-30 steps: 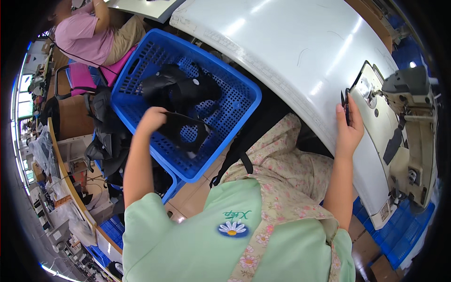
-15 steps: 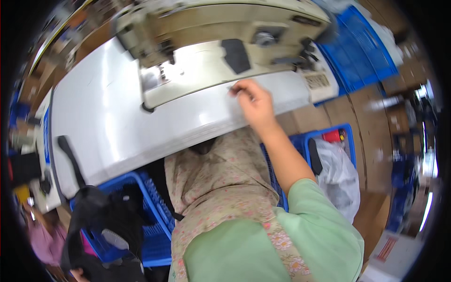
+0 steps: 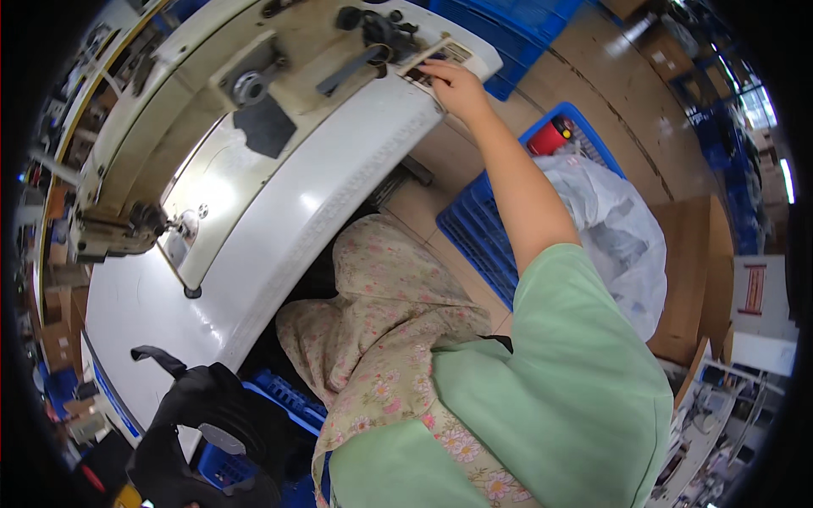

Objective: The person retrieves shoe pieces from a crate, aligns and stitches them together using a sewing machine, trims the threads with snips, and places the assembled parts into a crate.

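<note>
White sewing table (image 3: pixel 279 229): near edge curves from near left to far right; bare strip of top between that edge and the industrial sewing machine (image 3: pixel 157 118) leaves room. Tiled floor (image 3: pixel 461 157) shows past the right end, between table and blue crate (image 3: pixel 480 224). Right forearm crosses above the crate, white plastic bag (image 3: pixel 622 245) just right of it.

Left hand out of frame; can't tell its grip. Black strapped fabric item (image 3: pixel 229 402), near left, cut off by the lower edge, hides part of a blue basket (image 3: pixel 284 396). Right hand (image 3: pixel 453 87) bent at the small tray (image 3: pixel 458 51), fingertips hard to make out; can't tell if they're apart, together or clamped on anything. Tray contents unclear too.

Tray sits at the table's far right end, right at the fingers. Black item well apart from that hand, near left. Dark gray fabric patch (image 3: pixel 264 129) by the machine, left of the hand.
</note>
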A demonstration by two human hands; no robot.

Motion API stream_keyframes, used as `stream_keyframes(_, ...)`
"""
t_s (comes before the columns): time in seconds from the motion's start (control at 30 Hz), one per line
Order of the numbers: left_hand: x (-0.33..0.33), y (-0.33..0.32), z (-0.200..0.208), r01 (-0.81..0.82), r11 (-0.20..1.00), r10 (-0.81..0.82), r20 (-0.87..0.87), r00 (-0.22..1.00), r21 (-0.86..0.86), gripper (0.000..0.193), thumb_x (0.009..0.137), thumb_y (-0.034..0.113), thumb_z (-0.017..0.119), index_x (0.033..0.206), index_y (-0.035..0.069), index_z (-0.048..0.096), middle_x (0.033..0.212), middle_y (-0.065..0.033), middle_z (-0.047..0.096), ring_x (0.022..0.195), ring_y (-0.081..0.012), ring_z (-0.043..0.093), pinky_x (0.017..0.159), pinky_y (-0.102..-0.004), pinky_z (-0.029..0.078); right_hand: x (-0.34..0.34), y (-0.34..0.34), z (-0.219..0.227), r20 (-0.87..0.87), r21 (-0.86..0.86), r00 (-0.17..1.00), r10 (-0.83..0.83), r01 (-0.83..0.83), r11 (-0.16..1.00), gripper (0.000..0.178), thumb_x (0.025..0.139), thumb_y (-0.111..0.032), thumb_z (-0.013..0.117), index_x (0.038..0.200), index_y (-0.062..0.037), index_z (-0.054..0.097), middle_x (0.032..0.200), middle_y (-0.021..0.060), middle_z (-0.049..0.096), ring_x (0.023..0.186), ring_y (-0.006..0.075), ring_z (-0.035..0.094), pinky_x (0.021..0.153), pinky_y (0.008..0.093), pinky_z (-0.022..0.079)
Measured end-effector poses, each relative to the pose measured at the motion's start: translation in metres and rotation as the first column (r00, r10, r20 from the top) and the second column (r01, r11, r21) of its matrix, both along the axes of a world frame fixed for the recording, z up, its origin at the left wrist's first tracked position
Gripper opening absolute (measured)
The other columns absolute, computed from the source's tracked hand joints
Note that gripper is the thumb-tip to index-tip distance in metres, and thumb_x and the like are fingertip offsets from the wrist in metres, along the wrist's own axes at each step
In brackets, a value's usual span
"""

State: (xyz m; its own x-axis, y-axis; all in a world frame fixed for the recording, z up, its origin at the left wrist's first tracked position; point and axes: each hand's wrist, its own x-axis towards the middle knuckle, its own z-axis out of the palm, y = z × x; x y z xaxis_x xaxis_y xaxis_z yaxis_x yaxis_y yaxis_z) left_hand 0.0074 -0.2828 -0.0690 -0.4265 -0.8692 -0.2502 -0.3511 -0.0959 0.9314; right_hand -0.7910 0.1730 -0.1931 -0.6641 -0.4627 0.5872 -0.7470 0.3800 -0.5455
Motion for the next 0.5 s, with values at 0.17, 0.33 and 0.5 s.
stream_keyframes(0.17, -0.044, -0.011, -0.023, 0.083, 0.994, -0.077, -0.084, 0.993, 0.075, 0.046, 0.070, 0.006, 0.049, 0.114, -0.001, 0.059, 0.091, -0.0108, 0.066, 0.071, -0.0207, 0.064, 0.058, -0.0297, 0.053, -0.002, 0.098, 0.005, 0.091, 0.065, 0.994, -0.064, 0.059, 0.996, 0.028, 0.082, -0.013, 0.060, 0.107, -0.0126, 0.071, 0.107, 0.0120, 0.068, 0.099, 0.0302, 0.064, 0.088, 0.0376, 0.050)
stream_keyframes(0.33, -0.061, 0.000, -0.053, 0.112, 0.983, -0.084, -0.191, 0.978, 0.143, 0.046, 0.069, 0.005, 0.049, 0.114, -0.001, 0.059, 0.091, -0.0114, 0.067, 0.071, -0.0217, 0.065, 0.059, -0.0302, 0.054, 0.046, 0.220, -0.055, 0.403, 0.878, 0.819, -0.408, -0.221, 0.424, 0.059, 0.059, -0.038, 0.081, 0.106, -0.0046, 0.069, 0.100, 0.0188, 0.069, 0.097, 0.0347, 0.065, 0.089, 0.0417, 0.050)
stream_keyframes(0.5, -0.088, 0.020, -0.076, 0.146, 0.970, -0.083, -0.297, 0.951, 0.196, 0.047, 0.069, 0.005, 0.048, 0.114, -0.001, 0.059, 0.092, -0.0119, 0.067, 0.072, -0.0227, 0.065, 0.060, -0.0307, 0.055, 0.073, 0.241, -0.074, 0.404, 0.851, 0.744, -0.532, -0.093, 0.517, 0.078, 0.052, -0.043, 0.084, 0.114, 0.0007, 0.065, 0.116, 0.0223, 0.064, 0.108, 0.0354, 0.061, 0.093, 0.0419, 0.049)
